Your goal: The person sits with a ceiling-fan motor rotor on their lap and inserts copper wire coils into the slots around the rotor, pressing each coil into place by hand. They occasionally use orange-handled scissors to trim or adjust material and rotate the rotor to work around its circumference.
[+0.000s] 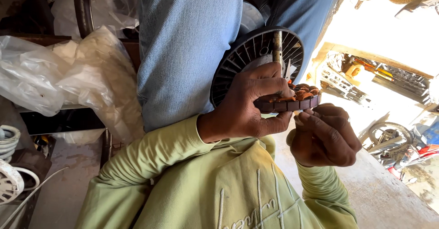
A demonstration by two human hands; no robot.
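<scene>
Setting: sunlit workshop seen from the head camera, with a concrete ledge (393, 197) at lower right and parked motorcycles (398, 142) beyond it.
Stator: a dark ring-shaped motor stator (292, 100) with copper-coloured windings sits between both hands, in front of a black finned fan-motor housing (256, 59) whose metal shaft (277, 43) points up.
Left hand: the left hand (249, 107) is clamped on the stator, thumb on top, fingers curled beneath its rim.
Right hand: the right hand (324, 135) sits just below and right of the stator, fingers bunched together, fingertips touching its lower edge; whether it pinches anything cannot be told.
Clothing: pale green sleeves (183, 165); blue jeans (183, 46) behind the housing.
Packaging: crumpled clear plastic bags (68, 78) heaped at left, with no label showing; white coiled parts (9, 165) at far left.
</scene>
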